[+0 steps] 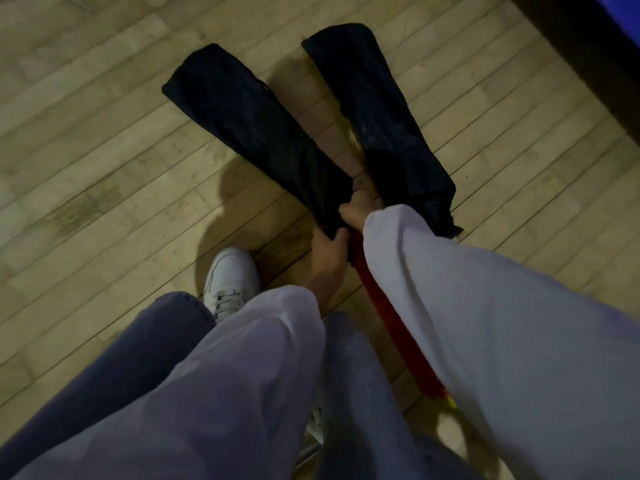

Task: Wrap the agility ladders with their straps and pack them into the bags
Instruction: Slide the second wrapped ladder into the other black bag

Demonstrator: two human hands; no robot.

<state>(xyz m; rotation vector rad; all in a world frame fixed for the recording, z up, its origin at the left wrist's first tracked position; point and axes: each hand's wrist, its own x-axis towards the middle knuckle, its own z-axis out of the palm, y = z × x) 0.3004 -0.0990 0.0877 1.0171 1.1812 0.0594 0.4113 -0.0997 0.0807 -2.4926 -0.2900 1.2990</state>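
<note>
Head view, dim light, some blur.

- Two black fabric bags lie flat on the wooden floor (86,150), fanned apart at the far ends, with their mouths close together near the person.
- Left bag (249,119): limp and creased. It looks mostly empty along its far length.
- Right bag (388,126): lies just beside the right sleeve. Neither hand is on it, and whether it is filled I cannot tell.
- Folded agility ladder (388,317): a long red bundle with a yellow bit at the near end. It runs from under the right forearm up to the left bag's mouth. Its leading end sits at or just inside the opening, and most of its length is outside. No strap can be made out.
- Left hand (327,252): grip closed, fingers curled over the near lip of the left bag's mouth.
- Right hand (355,211): grip closed at the far lip of the same mouth. It appears to pinch fabric, but it could also be on the ladder tip, as the blur hides which.
- White shoe (230,275) is planted left of the hands.

Handling, as a judgement:
- The bag is thin, soft and probably slick, and it will collapse unless both lips are held apart.
- The bundle looks stiff lengthwise and light to moderate in weight.
- It is best held at mid-length and fed in straight, while one hand keeps the mouth open.
- Loose rungs may snag the lip.
</note>
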